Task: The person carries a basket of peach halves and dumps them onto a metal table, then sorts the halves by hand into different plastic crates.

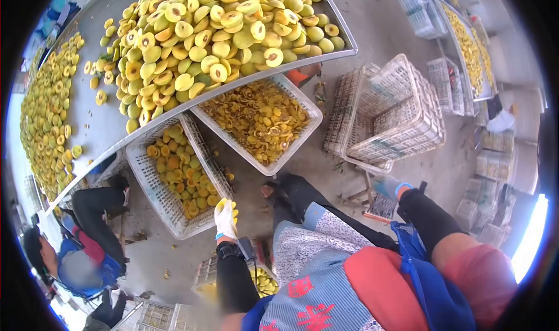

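My left hand (225,219), in a white glove, is closed round some yellow fruit pieces beside the right edge of a white crate (152,206) of yellow-green halved fruit (185,176). My right hand (386,186), in a grey-blue glove, is held out on the right, near the stacked crates; its fingers are blurred and any content cannot be made out. Ahead, a large pile of halved fruit (192,40) with brown centres lies on a metal table (108,118). Under the table's edge, a second white crate (314,114) holds small brownish-yellow pieces (256,118).
Stacked white crates (402,112) stand at the right on the floor. A person (81,255) sits at the lower left. More fruit lies on the table's left part. Another crate (207,275) with fruit is near my left arm. A second fruit table (469,48) is far right.
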The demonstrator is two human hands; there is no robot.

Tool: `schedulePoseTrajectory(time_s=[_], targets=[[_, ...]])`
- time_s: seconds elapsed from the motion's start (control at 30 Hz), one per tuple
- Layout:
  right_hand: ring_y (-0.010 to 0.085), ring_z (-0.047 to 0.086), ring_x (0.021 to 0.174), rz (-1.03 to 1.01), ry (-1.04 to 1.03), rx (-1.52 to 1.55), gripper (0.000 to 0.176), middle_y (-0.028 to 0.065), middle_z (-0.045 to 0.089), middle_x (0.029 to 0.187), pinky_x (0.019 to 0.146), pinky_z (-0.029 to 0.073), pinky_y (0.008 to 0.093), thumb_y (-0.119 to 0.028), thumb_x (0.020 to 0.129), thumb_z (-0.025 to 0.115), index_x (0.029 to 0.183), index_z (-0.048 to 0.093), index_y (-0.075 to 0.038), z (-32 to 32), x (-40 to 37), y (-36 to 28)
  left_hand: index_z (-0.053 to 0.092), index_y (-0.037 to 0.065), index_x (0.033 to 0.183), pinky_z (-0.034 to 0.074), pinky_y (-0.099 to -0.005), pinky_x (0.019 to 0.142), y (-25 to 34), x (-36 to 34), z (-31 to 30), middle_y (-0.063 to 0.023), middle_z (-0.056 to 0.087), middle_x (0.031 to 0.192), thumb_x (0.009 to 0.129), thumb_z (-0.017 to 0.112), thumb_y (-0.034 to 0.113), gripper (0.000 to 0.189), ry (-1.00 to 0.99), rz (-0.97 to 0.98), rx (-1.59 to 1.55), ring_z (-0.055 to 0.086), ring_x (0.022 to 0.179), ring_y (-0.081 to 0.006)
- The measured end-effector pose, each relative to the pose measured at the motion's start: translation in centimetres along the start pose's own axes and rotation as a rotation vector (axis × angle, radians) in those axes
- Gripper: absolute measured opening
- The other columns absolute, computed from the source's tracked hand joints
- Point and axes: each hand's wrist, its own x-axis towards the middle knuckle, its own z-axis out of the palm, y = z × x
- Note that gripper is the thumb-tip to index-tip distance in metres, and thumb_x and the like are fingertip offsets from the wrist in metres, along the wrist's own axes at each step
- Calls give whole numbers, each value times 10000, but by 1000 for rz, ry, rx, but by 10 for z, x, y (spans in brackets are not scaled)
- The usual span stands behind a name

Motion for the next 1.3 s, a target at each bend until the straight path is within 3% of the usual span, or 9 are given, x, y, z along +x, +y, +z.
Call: schedulePoseTrajectory(time_s=[0.03,0.13,0.23,0.47,0.63,0.97,1.13,1.23,1.3], targets=[[282,674,840,-181,104,-299,299,130,730,1017,817,528,372,-305,971,645,1119,688,-49,60,-12,24,606,198,1285,445,-355,708,15,-1,13,-21,727,1091,957,697,382,387,2,-18,45,626,829,-170],[225,669,876,622,16,1048,289,102,719,1041,829,531,357,-234,969,654,1177,669,-34,-51,-13,-61,593,201,1274,488,-382,776,40,2,56,-32,717,1139,963,688,400,381,-130,-87,36,652,886,-206],[176,651,909,609,173,1357,315,93,710,1031,847,526,346,-234,976,668,1214,653,-27,-115,34,-91,561,170,1280,507,-445,920,42,12,114,-63,662,1273,968,669,463,442,-335,-141,-271,639,1048,-283],[171,644,886,476,270,1461,437,76,712,1006,824,515,317,-374,991,679,1267,635,-37,-176,218,-67,276,160,1606,370,-477,1131,54,32,226,-36,403,1588,940,626,615,880,-124,-414,-672,379,1436,-298],[241,647,1040,576,483,1718,589,129,695,1151,896,495,319,-438,1001,640,1384,546,-1,-145,348,-51,407,202,1569,411,-478,1128,17,122,259,-19,434,1597,997,350,727,779,-552,-74,-792,441,1409,-296],[323,471,1416,934,566,1684,811,205,575,1453,1138,355,335,-641,999,494,1502,463,-5,-99,488,-71,388,214,1580,382,-499,1158,52,201,311,-49,447,1584,989,278,738,797,-417,-240,-764,434,1434,-296],[269,591,1266,776,291,2261,647,159,631,1374,1036,470,358,-546,1070,437,1414,580,-16,-154,551,-92,386,123,1548,407,-454,1137,154,257,278,-111,448,1539,975,457,468,672,-455,-23,-455,437,1415,-268],[334,634,1188,561,322,1865,546,186,669,1297,1004,494,390,-445,1008,556,1370,608,-39,-217,574,-112,394,41,1513,468,-408,1094,235,241,262,-157,476,1480,973,584,223,601,-383,481,449,478,1374,-250],[377,663,1137,406,446,1680,495,204,693,1246,983,510,412,-378,967,635,1342,626,-55,-238,549,-112,399,-14,1490,508,-377,1065,252,202,249,-188,495,1441,971,669,59,589,-330,489,320,505,1347,-238]])
